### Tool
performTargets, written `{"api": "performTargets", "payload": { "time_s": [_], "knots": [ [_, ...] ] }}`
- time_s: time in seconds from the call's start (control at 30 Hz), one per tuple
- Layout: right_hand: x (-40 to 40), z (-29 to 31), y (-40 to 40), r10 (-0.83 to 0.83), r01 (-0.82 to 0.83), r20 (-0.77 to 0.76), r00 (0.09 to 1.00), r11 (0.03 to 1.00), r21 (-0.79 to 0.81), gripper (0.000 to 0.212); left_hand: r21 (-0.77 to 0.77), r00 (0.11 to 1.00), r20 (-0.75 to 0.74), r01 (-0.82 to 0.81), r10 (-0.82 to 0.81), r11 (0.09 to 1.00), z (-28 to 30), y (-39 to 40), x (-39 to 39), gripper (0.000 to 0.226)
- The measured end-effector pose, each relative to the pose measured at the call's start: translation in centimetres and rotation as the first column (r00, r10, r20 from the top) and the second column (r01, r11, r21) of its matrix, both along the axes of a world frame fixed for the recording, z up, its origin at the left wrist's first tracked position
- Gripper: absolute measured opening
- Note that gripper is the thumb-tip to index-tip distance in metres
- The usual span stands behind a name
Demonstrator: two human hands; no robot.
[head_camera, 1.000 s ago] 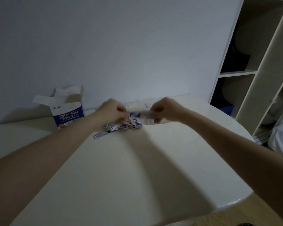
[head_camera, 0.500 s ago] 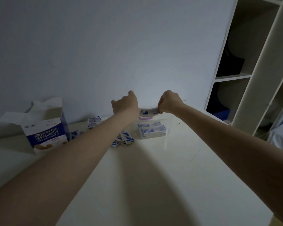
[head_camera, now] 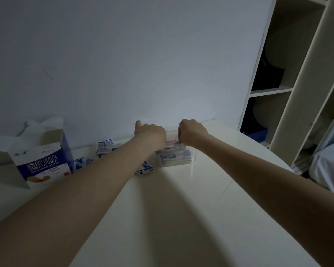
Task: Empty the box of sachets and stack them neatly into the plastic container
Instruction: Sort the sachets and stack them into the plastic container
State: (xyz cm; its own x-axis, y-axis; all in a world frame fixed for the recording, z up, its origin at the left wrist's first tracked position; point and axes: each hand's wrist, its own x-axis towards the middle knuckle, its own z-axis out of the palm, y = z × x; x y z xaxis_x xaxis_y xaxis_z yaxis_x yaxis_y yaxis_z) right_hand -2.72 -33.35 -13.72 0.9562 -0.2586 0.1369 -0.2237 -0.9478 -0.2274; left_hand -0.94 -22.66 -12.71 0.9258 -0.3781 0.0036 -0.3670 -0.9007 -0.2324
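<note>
- While both arms are reaching across the white desk, the left hand and the right hand are hovering close together over the clear plastic container, fingers curled downward.
- Between them a small bundle of sachets is showing just above the container's rim; each hand is gripping one end of it.
- Inside the container, a neat stack of blue-and-white sachets is lying flat.
- Loose sachets are lying scattered on the desk to the left of the container, some partly hidden under the left forearm.
- Further left, the opened blue-and-white box is standing upright near the wall, flaps raised.
- At the right, a white shelf unit is standing beside the desk.
</note>
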Motion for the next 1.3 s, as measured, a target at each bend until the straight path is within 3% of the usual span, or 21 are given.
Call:
{"api": "performTargets", "payload": {
  "time_s": [0.23, 0.4, 0.53, 0.67, 0.83, 1.1, 1.23, 1.3],
  "knots": [
    [-0.3, 0.3, 0.2, 0.007, -0.008, -0.024, 1.000, 0.999, -0.051, 0.017, 0.029, 0.999, -0.035, 0.023, -0.022, 0.999, -0.5, -0.2, 0.5, 0.019],
    [-0.5, 0.6, 0.4, 0.019, -0.023, -0.053, 0.998, 0.997, -0.074, 0.019, 0.070, 0.995, -0.063, 0.084, -0.080, 0.994, -0.2, 0.1, 0.4, 0.042],
    [-0.7, 0.9, 0.6, 0.044, -0.057, -0.116, 0.992, 0.992, -0.111, 0.010, -0.005, 0.991, -0.115, 0.071, -0.072, 0.997, -0.4, 0.0, 0.4, 0.020],
    [-0.5, 0.9, 0.8, 0.045, -0.066, -0.151, 0.988, 0.988, -0.138, 0.008, -0.081, 0.986, -0.157, 0.038, -0.051, 0.996, -0.6, -0.3, 0.2, 0.040],
    [-0.6, 1.1, 1.0, 0.039, -0.076, -0.211, 0.977, 0.982, -0.171, 0.005, -0.081, 0.987, -0.156, 0.024, -0.036, 0.996, -0.7, -0.3, 0.2, 0.043],
    [-0.4, 1.1, 1.2, 0.034, -0.083, -0.280, 0.959, 0.983, -0.166, 0.021, -0.097, 0.976, -0.210, 0.032, -0.052, 0.995, -0.8, -0.4, 0.4, 0.041],
    [-0.7, 1.3, 1.2, 0.042, -0.087, -0.227, 0.973, 0.978, -0.189, 0.007, -0.051, 0.986, -0.155, 0.053, -0.060, 0.997, -0.4, -0.5, 0.2, 0.034],
    [-1.1, 1.9, 1.3, 0.051, -0.083, -0.164, 0.985, 0.977, -0.196, 0.009, -0.070, 0.994, 0.009, 0.109, -0.109, 0.991, 0.3, 0.0, -0.1, 0.029]
  ]
}}
